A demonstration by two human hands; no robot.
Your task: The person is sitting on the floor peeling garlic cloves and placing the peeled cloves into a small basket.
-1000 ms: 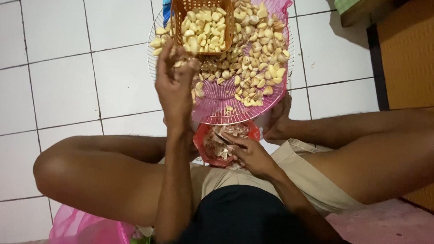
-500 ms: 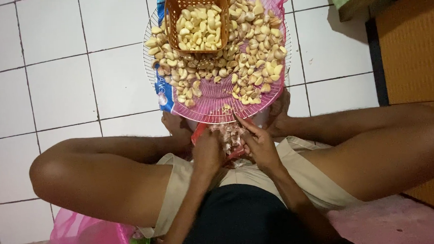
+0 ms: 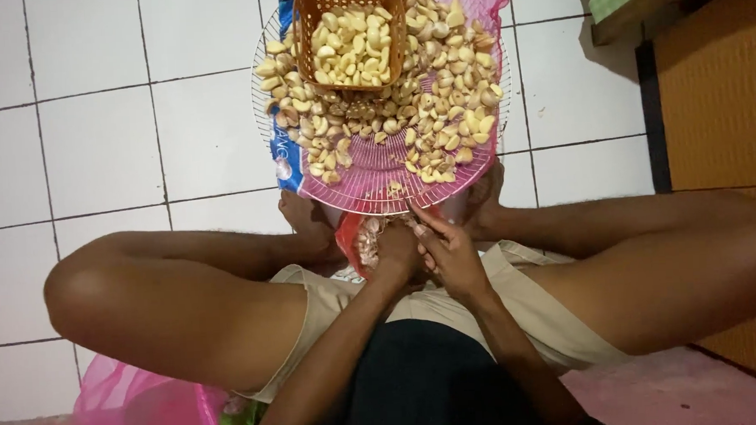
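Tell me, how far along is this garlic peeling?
Looks partly done. The orange basket holds a heap of pale, bare-looking cloves. In hand: the left hand and right hand meet over the red bag between the feet, apparently working one clove. Left, it seems: many cloves, some brownish, spread on the pink tray.

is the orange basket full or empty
Mostly full. The orange basket sits upright on the pink tray, with pale peeled garlic cloves heaped across its inside, hiding its floor.

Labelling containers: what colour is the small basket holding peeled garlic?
Orange-brown small basket; head view.
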